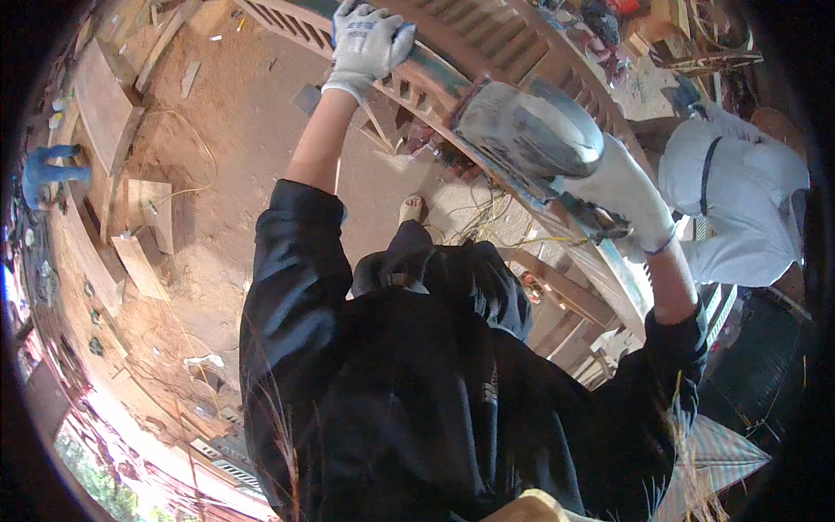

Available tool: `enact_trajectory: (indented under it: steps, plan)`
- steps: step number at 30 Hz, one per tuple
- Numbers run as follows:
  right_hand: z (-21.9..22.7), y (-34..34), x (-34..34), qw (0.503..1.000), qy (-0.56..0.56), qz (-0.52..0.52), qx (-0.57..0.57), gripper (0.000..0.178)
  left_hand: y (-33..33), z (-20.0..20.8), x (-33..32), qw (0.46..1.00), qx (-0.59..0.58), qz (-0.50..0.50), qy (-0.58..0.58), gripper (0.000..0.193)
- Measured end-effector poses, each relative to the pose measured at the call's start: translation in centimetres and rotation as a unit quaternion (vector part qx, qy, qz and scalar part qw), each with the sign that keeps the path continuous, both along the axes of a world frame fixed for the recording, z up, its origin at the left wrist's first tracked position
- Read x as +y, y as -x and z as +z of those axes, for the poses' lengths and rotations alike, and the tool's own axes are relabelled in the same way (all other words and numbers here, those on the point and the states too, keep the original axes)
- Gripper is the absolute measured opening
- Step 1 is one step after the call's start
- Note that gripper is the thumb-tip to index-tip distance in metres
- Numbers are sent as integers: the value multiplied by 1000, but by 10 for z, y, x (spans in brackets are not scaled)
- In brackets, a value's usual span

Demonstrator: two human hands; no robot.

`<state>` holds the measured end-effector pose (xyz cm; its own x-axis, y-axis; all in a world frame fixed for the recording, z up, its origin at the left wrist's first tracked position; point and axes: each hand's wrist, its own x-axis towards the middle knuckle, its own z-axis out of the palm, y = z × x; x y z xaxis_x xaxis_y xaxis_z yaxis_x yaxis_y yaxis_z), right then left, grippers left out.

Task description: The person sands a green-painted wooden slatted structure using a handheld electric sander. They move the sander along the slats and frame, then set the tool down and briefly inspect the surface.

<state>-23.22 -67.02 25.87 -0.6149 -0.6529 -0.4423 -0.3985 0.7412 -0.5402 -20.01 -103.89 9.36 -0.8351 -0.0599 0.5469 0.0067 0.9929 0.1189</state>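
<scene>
My left hand [370, 48], in a white work glove, is closed over the rail of a long slatted wooden frame [426, 63] at the top of the view. My right hand [619, 193], also gloved, grips the rear of a dusty grey power sander [522, 126]. The sander rests on the frame's rail, to the right of my left hand. Its underside is hidden, and so are most of my right fingers.
Below the frame, yellow cords [487, 217] lie on the dirt floor [235, 96] near my foot. Wooden boards [109, 109] and blocks [143, 261] stand at left. A person in light clothes [735, 196] bends close by at right; another in blue [50, 174] is far left.
</scene>
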Motion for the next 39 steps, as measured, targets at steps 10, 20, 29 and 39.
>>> enact_trajectory:
  steps: [10,20,29,39]
  plan:
    - [29,-16,-38,995,-68,-58,-42,60,-4,13,6,995,-15,9,-102,28]
    - [16,-36,44,994,42,-90,-47,68,-4,15,7,996,0,20,-86,26]
    - [11,-2,-29,999,-11,-27,-26,59,5,3,-1,1000,18,4,-13,27]
    - [28,-40,58,972,49,-189,-129,76,2,9,13,998,49,16,-24,21]
